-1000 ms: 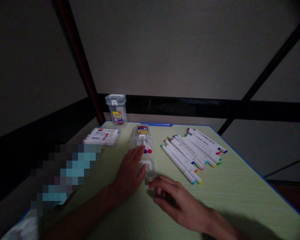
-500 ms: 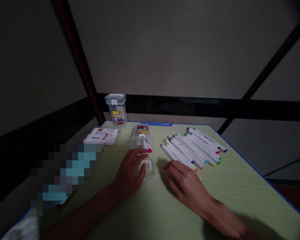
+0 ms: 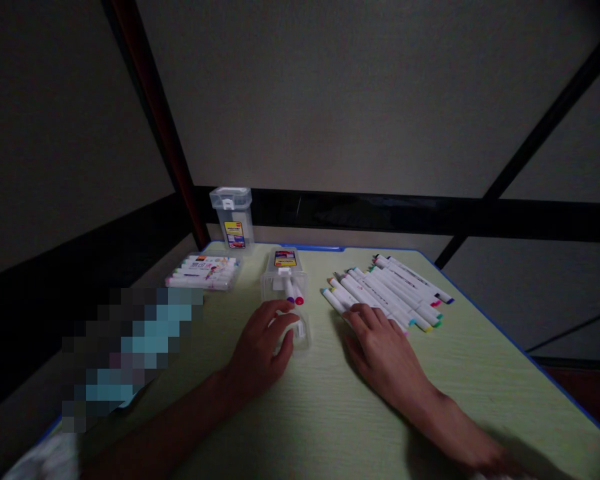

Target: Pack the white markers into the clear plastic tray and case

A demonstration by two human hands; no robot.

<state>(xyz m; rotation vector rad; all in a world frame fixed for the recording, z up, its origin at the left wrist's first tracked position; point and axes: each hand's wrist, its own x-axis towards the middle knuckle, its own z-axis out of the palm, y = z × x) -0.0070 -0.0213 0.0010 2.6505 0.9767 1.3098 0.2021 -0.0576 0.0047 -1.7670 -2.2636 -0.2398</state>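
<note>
My left hand point(image 3: 261, 343) is curled around a small clear plastic lid point(image 3: 299, 335) lying on the green table point(image 3: 460, 373). Just beyond the lid lies a clear marker case point(image 3: 284, 275) on its side, with two markers sticking out of its mouth. My right hand point(image 3: 383, 347) rests palm down on the near ends of a row of several white markers with coloured caps point(image 3: 393, 300). Its fingers lie over the markers; I cannot see whether they grip one.
A closed clear case with a yellow label point(image 3: 233, 219) stands upright at the table's back edge. A flat pack of markers point(image 3: 204, 272) lies at the back left. A blurred-out patch covers the left side. The table's blue edge point(image 3: 485, 313) runs along the right.
My right hand has moved from beside the lid rightward and away from me onto the row of loose markers. My left hand has curled tighter round the lid.
</note>
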